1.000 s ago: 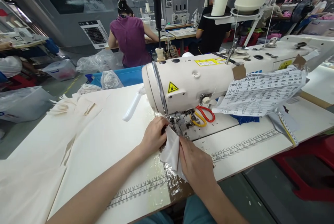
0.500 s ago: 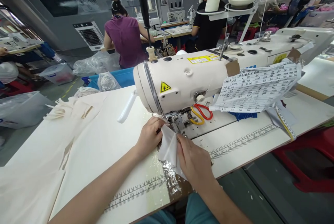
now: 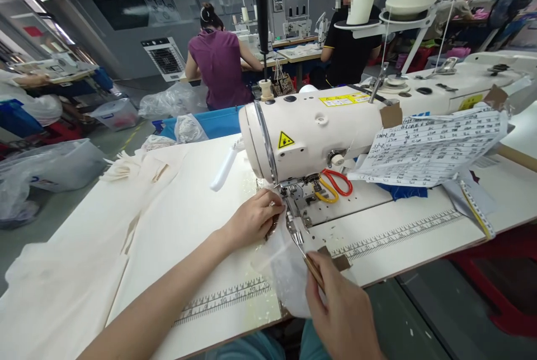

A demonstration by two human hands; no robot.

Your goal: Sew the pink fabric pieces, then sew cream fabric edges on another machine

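A white sewing machine (image 3: 310, 131) spans the table, its needle area just beyond my hands. My left hand (image 3: 254, 217) pinches the upper edge of a thin white cloth (image 3: 287, 273) beside the presser foot. The cloth hangs down toward the table's front edge. My right hand (image 3: 342, 298) is closed around the brown handle of a slim metal-tipped tool (image 3: 312, 270). The tool's tip points up at the needle area, over the cloth. Red and yellow scissor handles (image 3: 331, 186) lie right of the needle.
Pale fabric pieces (image 3: 75, 270) lie on the left of the white table (image 3: 184, 226). A handwritten sheet (image 3: 436, 147) hangs off the machine at right. Printed rulers run along the front edge. A red stool (image 3: 499, 293) stands at lower right. Two people sit at machines beyond.
My right hand has moved down and toward me, off the cloth, and the brown-handled tool now shows in it. The cloth is spread lower. The whole view has shifted, with things appearing further right.
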